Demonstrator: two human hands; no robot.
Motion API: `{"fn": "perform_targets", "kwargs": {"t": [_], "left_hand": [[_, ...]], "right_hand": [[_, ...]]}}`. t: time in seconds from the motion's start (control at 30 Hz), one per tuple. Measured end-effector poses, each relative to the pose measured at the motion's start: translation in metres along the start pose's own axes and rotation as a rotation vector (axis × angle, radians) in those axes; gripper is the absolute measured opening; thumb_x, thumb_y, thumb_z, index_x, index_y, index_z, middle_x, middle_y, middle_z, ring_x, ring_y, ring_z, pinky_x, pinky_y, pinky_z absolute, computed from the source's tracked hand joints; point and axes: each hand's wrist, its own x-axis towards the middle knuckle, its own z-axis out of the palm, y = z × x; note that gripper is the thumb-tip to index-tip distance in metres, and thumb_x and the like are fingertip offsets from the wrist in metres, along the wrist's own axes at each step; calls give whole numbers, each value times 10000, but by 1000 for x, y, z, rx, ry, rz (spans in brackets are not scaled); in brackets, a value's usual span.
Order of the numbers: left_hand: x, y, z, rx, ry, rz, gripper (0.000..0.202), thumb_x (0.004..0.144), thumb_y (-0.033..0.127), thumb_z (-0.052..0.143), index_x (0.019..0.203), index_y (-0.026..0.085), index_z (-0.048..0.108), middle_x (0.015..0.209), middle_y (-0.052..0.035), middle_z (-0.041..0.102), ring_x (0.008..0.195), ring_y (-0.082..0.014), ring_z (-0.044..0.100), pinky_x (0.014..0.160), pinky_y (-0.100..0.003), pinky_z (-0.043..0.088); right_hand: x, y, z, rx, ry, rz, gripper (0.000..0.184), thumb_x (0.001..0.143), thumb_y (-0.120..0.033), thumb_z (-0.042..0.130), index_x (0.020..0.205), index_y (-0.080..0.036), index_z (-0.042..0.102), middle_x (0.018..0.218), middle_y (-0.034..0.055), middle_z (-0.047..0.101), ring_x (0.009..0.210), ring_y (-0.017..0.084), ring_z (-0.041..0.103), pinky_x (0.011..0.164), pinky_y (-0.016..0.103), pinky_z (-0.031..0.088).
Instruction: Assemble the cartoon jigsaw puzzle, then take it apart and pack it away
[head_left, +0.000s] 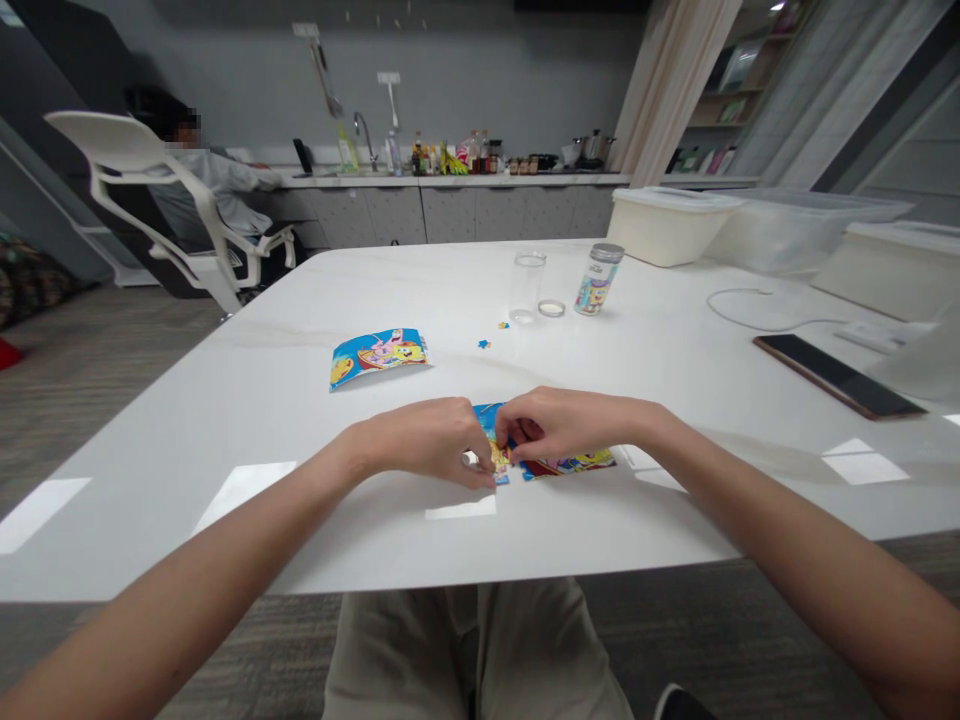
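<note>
A partly assembled cartoon jigsaw puzzle lies flat on the white table, partly covered by my hands. My left hand is at its left edge, thumb and forefinger curled together on a small puzzle piece. From the right, my right hand reaches over the puzzle with bent fingers, its fingertips down on the pieces near the middle. What those fingers grip is hidden. Beyond my hands lie two loose puzzle pieces, a blue one and a yellow-and-blue one. A curved picture sheet with cartoon figures rests to the left.
Farther back stand an uncapped clear jar, its ring-like lid and a cartoon-printed canister. On the right are a phone, a white cable and storage boxes. A person sits at the back left.
</note>
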Motion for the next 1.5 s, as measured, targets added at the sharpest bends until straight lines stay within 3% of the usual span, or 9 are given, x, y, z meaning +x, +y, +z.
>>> {"fn": "perform_targets", "kwargs": {"t": [0.6, 0.7, 0.77, 0.87, 1.0, 1.07, 1.17, 1.3, 1.5], "left_hand": [[2, 5, 2, 66, 15, -59, 93, 763, 260, 709, 846, 229, 738, 565, 41, 625, 461, -81, 456, 478, -220, 282], [2, 3, 3, 92, 31, -39, 117, 828, 298, 627, 814, 207, 699, 528, 42, 565, 452, -84, 439, 463, -223, 273], [1, -4, 2, 124, 64, -64, 219, 913, 293, 485, 819, 189, 654, 523, 33, 531, 461, -93, 441, 466, -231, 271], [-3, -21, -1, 255, 139, -221, 292, 963, 278, 342, 852, 178, 592, 525, 23, 488, 470, -111, 427, 476, -255, 246], [-10, -42, -5, 450, 114, -315, 298, 945, 265, 334, 771, 181, 560, 500, 16, 431, 458, -124, 371, 493, -282, 205], [-11, -45, -5, 462, 98, -318, 298, 933, 254, 346, 730, 183, 553, 494, 13, 421, 460, -124, 365, 495, -284, 203], [-7, -41, -2, 407, 72, -312, 295, 919, 237, 363, 700, 183, 553, 489, 16, 413, 438, -111, 346, 481, -280, 204], [-2, -39, 4, 336, 64, -280, 279, 905, 239, 385, 714, 180, 580, 520, 1, 463, 445, -109, 385, 472, -267, 231], [-3, -43, 6, 319, 103, -268, 271, 885, 218, 402, 683, 181, 579, 505, 0, 476, 436, -110, 390, 456, -263, 246]], "right_hand": [[-1, -5, 0, -4, -10, 11, 88, 844, -238, 604, 902, -177, 629, 680, -12, 632, 608, 105, 538, 573, 227, 376], [-1, -3, 0, -46, 11, -26, 86, 837, -251, 610, 873, -175, 626, 687, -10, 620, 615, 107, 529, 573, 232, 375], [-3, -2, -3, -84, 83, -73, 96, 837, -257, 607, 868, -167, 621, 739, 6, 629, 660, 114, 539, 608, 241, 389], [-5, -2, -11, -115, 285, -91, 113, 857, -253, 570, 914, -166, 615, 823, 25, 639, 726, 122, 549, 672, 258, 402], [-3, 10, -17, -199, 614, 122, 121, 884, -245, 499, 909, -179, 597, 791, 19, 617, 693, 129, 526, 645, 279, 377], [1, 22, -16, -249, 694, 227, 122, 877, -233, 497, 925, -176, 593, 820, 32, 621, 697, 139, 528, 639, 289, 374], [6, 40, -11, -281, 666, 288, 172, 878, -228, 503, 1015, -166, 586, 892, 57, 629, 740, 156, 547, 678, 300, 397], [16, 52, -7, -338, 526, 312, 280, 894, -242, 502, 1155, -162, 562, 998, 91, 629, 878, 198, 581, 781, 318, 427], [54, 64, -25, -370, 420, 362, 445, 890, -211, 514, 1322, -111, 476, 1054, 135, 642, 1000, 237, 592, 861, 332, 418]]}}
